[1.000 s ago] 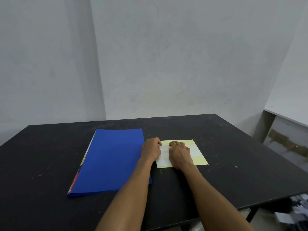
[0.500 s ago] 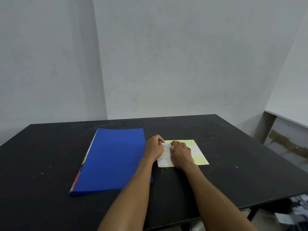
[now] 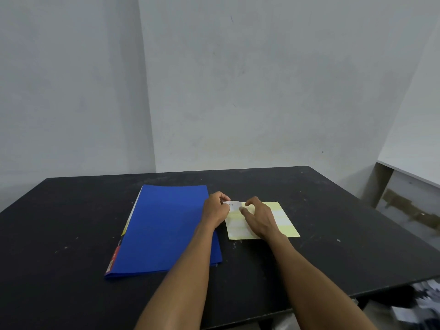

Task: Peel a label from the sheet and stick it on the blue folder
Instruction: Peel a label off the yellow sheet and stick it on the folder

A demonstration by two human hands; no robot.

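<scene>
The left hand (image 3: 215,210) has now lifted one end of a white label (image 3: 232,204) off the yellow sheet (image 3: 282,219), its fingers pinching it. The right hand (image 3: 260,216) presses the sheet flat, fingers spread. The label seems partly attached still. The blue folder (image 3: 166,227) lies just beside the sheet, toward the counter's (image 3: 333,234) left edge.

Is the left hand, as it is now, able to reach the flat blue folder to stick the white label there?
Probably yes. The left hand pinches the white label right beside the flat blue folder, and nothing lies on the folder's cover.
</scene>
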